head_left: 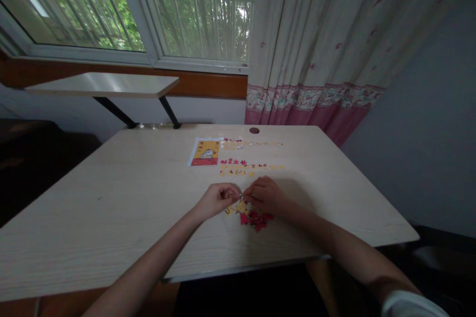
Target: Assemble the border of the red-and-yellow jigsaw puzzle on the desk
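Note:
My left hand [217, 201] and my right hand [267, 195] meet fingertip to fingertip over the table, both closed in a pinch. A small puzzle piece [241, 197] shows between their fingertips; its outline is too small to make out, and the fingers partly cover it. Just below the hands lies a loose heap of yellow and white puzzle pieces [234, 209], which runs into a pile of red puzzle pieces [257, 220]. Beyond my hands, yellow and red pieces [238, 167] are laid out in rows. A picture card [206, 152] with a white animal on yellow and red lies left of them.
The pale wooden table [122, 208] has a round brown cable hole [254, 131] near its back edge. A raised shelf [111, 84] on black supports stands at the back left. Farther rows of pieces [256, 143] lie beside the card. A patterned curtain [308, 59] hangs behind.

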A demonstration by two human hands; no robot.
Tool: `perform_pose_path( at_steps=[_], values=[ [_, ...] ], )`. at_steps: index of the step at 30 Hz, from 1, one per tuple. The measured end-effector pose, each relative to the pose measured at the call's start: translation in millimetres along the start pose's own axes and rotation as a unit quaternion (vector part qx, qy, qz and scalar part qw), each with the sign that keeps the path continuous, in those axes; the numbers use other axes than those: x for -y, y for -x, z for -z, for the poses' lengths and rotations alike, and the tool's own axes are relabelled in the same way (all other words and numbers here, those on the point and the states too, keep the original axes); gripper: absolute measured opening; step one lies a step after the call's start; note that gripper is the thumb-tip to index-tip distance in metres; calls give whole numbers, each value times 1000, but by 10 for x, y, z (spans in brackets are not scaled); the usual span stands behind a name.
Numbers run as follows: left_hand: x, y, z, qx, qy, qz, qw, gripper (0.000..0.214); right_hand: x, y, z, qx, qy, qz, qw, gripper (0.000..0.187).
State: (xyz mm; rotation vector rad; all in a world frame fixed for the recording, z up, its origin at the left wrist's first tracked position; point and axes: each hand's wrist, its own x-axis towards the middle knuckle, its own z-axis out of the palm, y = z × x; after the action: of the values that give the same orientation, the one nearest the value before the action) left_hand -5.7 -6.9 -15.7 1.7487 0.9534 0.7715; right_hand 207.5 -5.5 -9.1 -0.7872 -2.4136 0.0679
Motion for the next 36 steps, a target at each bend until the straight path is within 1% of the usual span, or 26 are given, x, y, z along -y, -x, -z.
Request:
perform_pose_path(
  at_steps=[5, 9, 13, 15, 17, 19, 21, 24, 27, 30, 36],
  values=[
    [-45, 1, -16, -5, 7, 1, 1000, 26, 30, -8, 33, 15, 9, 12, 1000, 12],
    [-87, 4, -24, -2, 12, 4, 1000, 26, 28, 10, 12, 12, 23, 16, 1000, 14],
    [-90, 3, -23, -8, 15, -3, 1000, 26, 15, 26, -17, -1, 22, 21, 1000, 13],
    [-90, 0, -21, -21, 17, -9, 1000, 26, -1, 24, -15, -11, 21, 27, 999, 14],
    [-88, -2, -19, -39, 14, -12, 999, 27, -46, 15, 0, -35, 24, 27, 999, 15],
    [-81, 1, -14, -54, -12, -10, 998, 28, -136, 8, 30, -71, 25, 16, 997, 16],
    [-68, 11, -4, -59, -62, -18, 996, 27, -272, 9, 79, -110, 30, -6, 993, 15],
    [-51, 32, 23, -42, -168, -80, 982, 24, -515, 36, 185, -178, 50, -48, 982, 12],
    [-46, 47, 55, -16, -273, -134, 952, 20, -707, 80, 284, -239, 75, -89, 964, 11],
    [-52, 50, 79, -7, -315, -143, 938, 19, -788, 110, 315, -247, 83, -107, 959, 12],
    [-48, 51, 94, -9, -330, -151, 932, 19, -765, 109, 226, -211, 69, -118, 968, 15]
  ],
)
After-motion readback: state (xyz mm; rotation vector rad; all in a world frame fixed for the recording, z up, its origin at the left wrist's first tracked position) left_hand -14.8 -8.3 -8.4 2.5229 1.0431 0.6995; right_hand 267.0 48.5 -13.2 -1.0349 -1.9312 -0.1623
